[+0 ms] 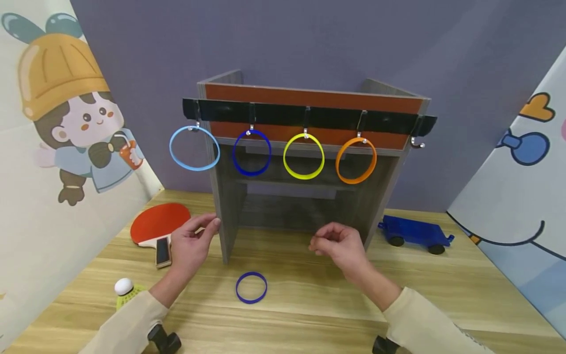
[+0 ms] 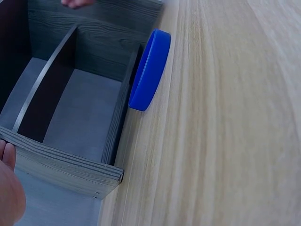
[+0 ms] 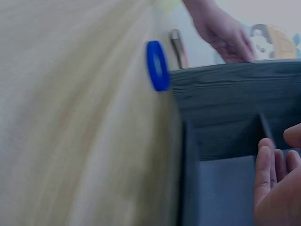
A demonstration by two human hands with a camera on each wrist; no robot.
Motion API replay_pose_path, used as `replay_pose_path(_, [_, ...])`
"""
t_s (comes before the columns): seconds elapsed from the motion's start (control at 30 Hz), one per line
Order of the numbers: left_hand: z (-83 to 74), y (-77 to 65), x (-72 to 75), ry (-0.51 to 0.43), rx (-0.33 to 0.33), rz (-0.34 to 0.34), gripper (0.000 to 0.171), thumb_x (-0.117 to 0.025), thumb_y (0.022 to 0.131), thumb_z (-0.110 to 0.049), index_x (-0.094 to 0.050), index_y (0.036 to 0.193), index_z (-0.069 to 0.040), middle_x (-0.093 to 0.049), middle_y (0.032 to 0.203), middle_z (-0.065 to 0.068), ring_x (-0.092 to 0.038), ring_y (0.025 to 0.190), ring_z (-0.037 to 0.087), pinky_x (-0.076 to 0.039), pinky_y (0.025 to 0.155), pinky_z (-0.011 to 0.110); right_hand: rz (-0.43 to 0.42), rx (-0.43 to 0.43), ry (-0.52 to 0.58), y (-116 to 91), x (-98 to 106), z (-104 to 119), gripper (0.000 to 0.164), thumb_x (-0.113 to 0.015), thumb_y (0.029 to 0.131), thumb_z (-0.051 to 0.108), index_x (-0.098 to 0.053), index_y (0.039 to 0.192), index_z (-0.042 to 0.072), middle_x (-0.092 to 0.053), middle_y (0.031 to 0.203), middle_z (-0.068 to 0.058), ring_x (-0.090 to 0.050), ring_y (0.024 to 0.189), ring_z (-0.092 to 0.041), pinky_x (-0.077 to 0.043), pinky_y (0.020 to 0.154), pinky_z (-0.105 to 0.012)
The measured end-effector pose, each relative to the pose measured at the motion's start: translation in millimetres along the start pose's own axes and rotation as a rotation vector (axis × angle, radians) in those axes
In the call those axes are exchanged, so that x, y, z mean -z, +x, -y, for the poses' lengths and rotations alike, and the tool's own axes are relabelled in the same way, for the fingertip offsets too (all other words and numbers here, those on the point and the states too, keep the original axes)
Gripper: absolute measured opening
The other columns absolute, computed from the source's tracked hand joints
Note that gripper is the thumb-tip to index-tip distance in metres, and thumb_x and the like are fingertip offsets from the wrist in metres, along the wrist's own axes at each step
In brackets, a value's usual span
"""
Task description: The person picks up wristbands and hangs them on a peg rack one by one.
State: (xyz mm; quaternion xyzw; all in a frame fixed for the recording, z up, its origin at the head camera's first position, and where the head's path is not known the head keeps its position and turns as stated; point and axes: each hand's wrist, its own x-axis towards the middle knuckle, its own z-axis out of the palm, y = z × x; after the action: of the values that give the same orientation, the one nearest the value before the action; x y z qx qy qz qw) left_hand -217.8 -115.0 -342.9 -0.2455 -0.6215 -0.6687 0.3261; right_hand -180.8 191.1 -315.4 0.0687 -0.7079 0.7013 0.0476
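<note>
My left hand (image 1: pixel 194 239) touches the left side panel of a grey wooden shelf unit (image 1: pixel 231 211) with its fingertips. In front of the unit's lower opening hovers my right hand (image 1: pixel 340 244), fingers loosely bent, thumb apart from them in the right wrist view, nothing held. A blue wristband (image 1: pixel 251 301) lies on the tabletop between the hands; the left wrist view shows this band (image 2: pixel 153 70) close up. From a black hook rail (image 1: pixel 278 115) across the unit hang a light blue band (image 1: pixel 196 169), a dark blue band (image 1: pixel 251 174), a yellow band (image 1: pixel 305 177) and an orange band (image 1: pixel 352 182).
The rail's rightmost hook (image 1: pixel 416 143) carries no band. Left on the wooden table are a red paddle (image 1: pixel 159 221), a small dark-faced block (image 1: pixel 163 252) and a shuttlecock (image 1: pixel 124 286). A blue wheeled cart (image 1: pixel 414 231) stands to the right.
</note>
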Motion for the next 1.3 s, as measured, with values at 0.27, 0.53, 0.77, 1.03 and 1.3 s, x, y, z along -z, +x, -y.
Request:
replay_pose_path(0.27, [-0.5, 0.2, -0.9, 0.004, -0.002, -0.013, 0.014, -0.063, 0.080, 0.020, -0.062, 0.093, 0.021, -0.067, 0.083, 0.016, -0.065, 0.069, 0.010, -0.056, 0.065, 0.022, 0.156, -0.087, -0.145, -9, -22, -31, 0.024, -0.066, 0.077, -0.004, -0.062, 0.099, -0.012, -0.066, 0.081, -0.010, -0.065, 0.075, -0.024, -0.057, 0.068, -0.041])
replay_pose_path(0.53, [-0.7, 0.9, -1.1, 0.003, 0.001, -0.011, 0.013, -0.062, 0.080, 0.021, -0.062, 0.093, 0.021, -0.067, 0.082, 0.015, -0.065, 0.069, 0.010, -0.056, 0.065, 0.022, 0.255, -0.101, -0.193, -18, -42, -55, 0.030, -0.064, 0.073, -0.003, -0.063, 0.101, -0.013, -0.065, 0.082, -0.007, -0.062, 0.072, -0.015, -0.055, 0.062, -0.028])
replay_pose_path(0.77, [-0.6, 1.1, -1.9, -0.014, 0.010, -0.021, 0.013, -0.061, 0.079, 0.022, -0.062, 0.092, 0.022, -0.067, 0.081, 0.015, -0.065, 0.067, 0.011, -0.056, 0.064, 0.022, 0.290, -0.111, -0.188, -17, -57, -66, 0.031, -0.064, 0.072, -0.004, -0.062, 0.101, -0.014, -0.063, 0.080, -0.006, -0.061, 0.070, -0.014, -0.056, 0.062, -0.027])
replay_pose_path(1.03, [3.4, 0.8, -0.5, 0.027, 0.000, -0.009, 0.013, -0.063, 0.080, 0.019, -0.064, 0.094, 0.019, -0.067, 0.082, 0.018, -0.065, 0.068, 0.010, -0.056, 0.064, 0.020, 0.303, -0.121, -0.180, -8, -69, -73, 0.026, -0.068, 0.074, -0.005, -0.062, 0.098, -0.014, -0.063, 0.078, -0.010, -0.063, 0.066, -0.018, -0.058, 0.062, -0.033])
replay_pose_path(1.3, [8.9, -0.2, 1.5, 0.024, 0.008, -0.012, 0.015, -0.063, 0.080, 0.020, -0.065, 0.095, 0.018, -0.067, 0.083, 0.016, -0.064, 0.069, 0.010, -0.056, 0.065, 0.021, 0.365, -0.153, -0.256, -1, -72, -70, 0.018, -0.074, 0.076, -0.002, -0.067, 0.090, -0.009, -0.064, 0.071, -0.009, -0.065, 0.061, -0.023, -0.058, 0.057, -0.031])
